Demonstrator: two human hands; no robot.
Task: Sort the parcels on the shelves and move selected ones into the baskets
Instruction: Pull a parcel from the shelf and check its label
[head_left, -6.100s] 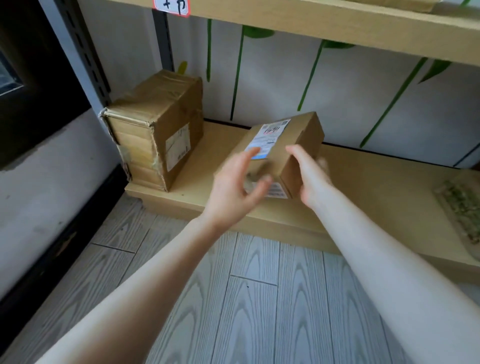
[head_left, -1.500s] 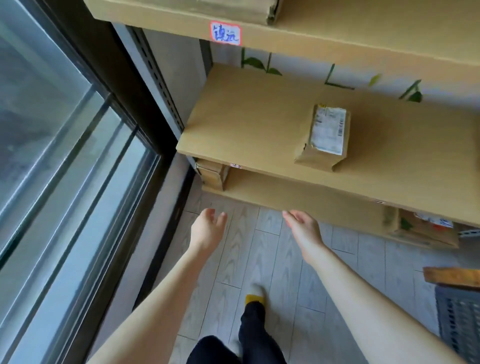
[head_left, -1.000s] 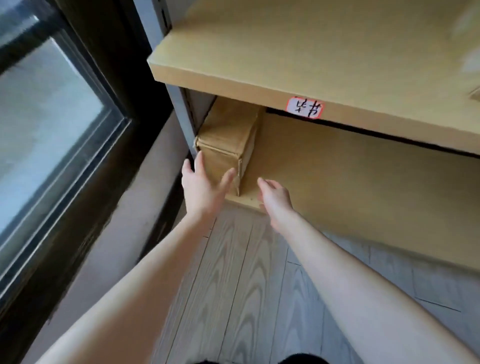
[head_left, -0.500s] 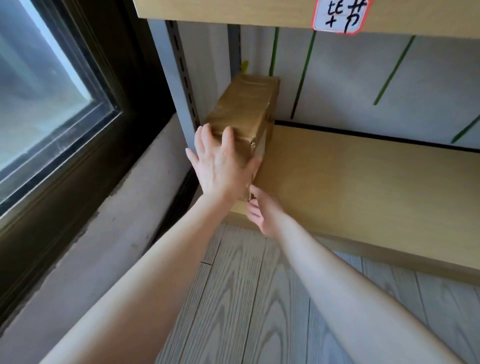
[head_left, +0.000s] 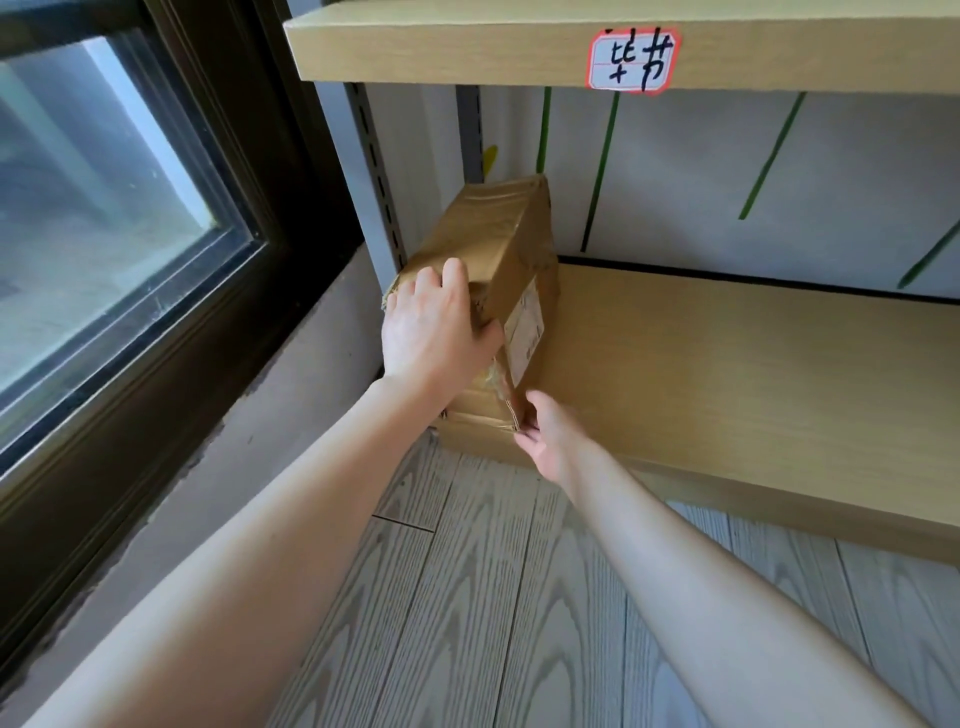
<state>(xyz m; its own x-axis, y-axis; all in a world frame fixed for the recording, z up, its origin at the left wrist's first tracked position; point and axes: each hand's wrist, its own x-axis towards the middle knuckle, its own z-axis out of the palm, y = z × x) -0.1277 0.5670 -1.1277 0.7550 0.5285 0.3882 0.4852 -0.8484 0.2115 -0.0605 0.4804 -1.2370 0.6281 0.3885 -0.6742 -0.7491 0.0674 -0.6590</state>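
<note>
A taped brown cardboard parcel (head_left: 511, 239) with a white label on its right side stands at the left end of the bottom shelf (head_left: 727, 374), against the metal upright. My left hand (head_left: 434, 330) grips its top near corner, fingers curled over the top edge. My right hand (head_left: 545, 434) holds the parcel's bottom near corner at the shelf's front edge, fingertips tucked at the corner.
The shelf board above (head_left: 467, 52) carries a handwritten label (head_left: 631, 60). A dark-framed window (head_left: 119, 208) and a grey ledge stand to the left. Grey wood-pattern floor (head_left: 493, 597) lies below. A white wall with green stems backs the shelf.
My left hand has curled over the parcel's top edge from a flat touch. My right hand has closed on the bottom corner. The view has moved slightly nearer.
</note>
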